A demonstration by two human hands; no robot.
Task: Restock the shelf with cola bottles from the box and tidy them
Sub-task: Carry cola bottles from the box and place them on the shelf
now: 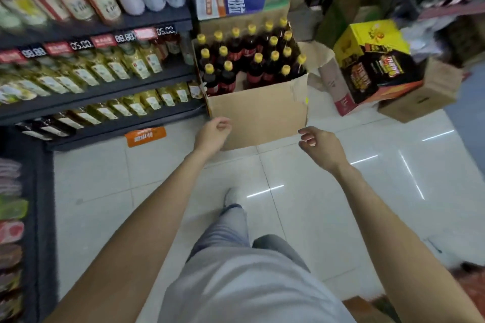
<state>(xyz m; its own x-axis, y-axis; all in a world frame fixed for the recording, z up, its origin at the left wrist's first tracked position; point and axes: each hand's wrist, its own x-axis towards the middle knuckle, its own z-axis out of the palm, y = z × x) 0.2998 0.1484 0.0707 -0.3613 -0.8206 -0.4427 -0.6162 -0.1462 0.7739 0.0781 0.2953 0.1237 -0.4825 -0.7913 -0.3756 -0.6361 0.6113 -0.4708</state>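
Both hands held out over the floor, nothing grasped.
Left hand [213,131] and right hand [319,145] are seen with loosely curled fingers just short of the open cardboard box [258,115]. Yellow-capped cola bottles [252,60] are stood upright inside the box, which is set on the tiled floor [162,181] beside the end of the shelf [99,94].

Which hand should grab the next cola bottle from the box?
Probably the left hand. It hovers empty at the box corner where the nearest cola bottles stand, beside the shelf. The right hand is also empty, but on the side away from the shelf.
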